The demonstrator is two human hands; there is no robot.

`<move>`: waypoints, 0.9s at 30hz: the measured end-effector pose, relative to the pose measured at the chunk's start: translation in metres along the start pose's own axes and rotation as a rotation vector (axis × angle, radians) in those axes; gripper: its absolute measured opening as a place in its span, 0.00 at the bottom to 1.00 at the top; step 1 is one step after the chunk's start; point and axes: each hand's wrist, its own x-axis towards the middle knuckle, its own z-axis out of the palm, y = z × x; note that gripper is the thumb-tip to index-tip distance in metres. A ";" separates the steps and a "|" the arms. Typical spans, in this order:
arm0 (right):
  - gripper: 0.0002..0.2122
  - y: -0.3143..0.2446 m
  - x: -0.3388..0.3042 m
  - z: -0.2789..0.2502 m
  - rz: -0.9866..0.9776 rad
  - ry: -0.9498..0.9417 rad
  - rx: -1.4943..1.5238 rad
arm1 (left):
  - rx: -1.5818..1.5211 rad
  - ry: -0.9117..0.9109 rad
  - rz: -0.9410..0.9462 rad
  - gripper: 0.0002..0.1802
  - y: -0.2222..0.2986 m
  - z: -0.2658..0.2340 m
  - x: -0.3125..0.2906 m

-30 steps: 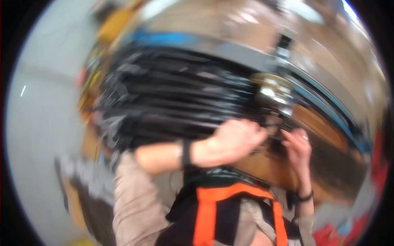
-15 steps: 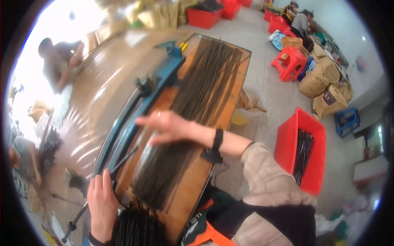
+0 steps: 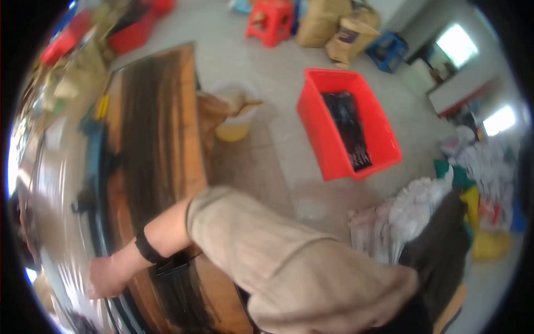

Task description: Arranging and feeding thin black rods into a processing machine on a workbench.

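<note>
My right hand [image 3: 107, 279] is at the lower left, its fingers curled closed at the blue metal rail [image 3: 98, 178]. Blur and the hand itself hide whatever is in its grip. My forearm, with a black wristband, crosses over a bundle of long thin dark rods [image 3: 147, 106]. These rods lie lengthwise on a wooden tabletop [image 3: 191, 128] beside the rail. A black clamp-like piece [image 3: 173, 266] rests near the wristband. My left hand is out of the picture.
A red crate [image 3: 314, 136] holding black rods [image 3: 347, 125] stands on the floor to the right. Beside the table is a tub with yellowish contents [image 3: 233, 132]. A red stool [image 3: 271, 22], brown sacks [image 3: 350, 39], a blue stool [image 3: 387, 51] and white bags [image 3: 384, 217] stand farther around.
The view has swung right, so the table sits farther left and the crate nearer the middle. My left hand has left the picture. My right hand has gone from pointing to curled.
</note>
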 end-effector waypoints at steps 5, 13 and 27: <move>0.22 -0.017 -0.045 -0.056 -0.061 0.128 0.587 | -0.248 0.202 -0.083 0.18 -0.001 0.001 -0.022; 0.09 -0.052 -0.066 -0.029 -0.013 0.406 0.501 | -0.174 0.223 -0.058 0.21 0.039 -0.013 -0.051; 0.08 -0.040 -0.060 0.002 0.101 0.297 0.280 | 0.100 0.453 -0.652 0.14 -0.059 -0.033 -0.180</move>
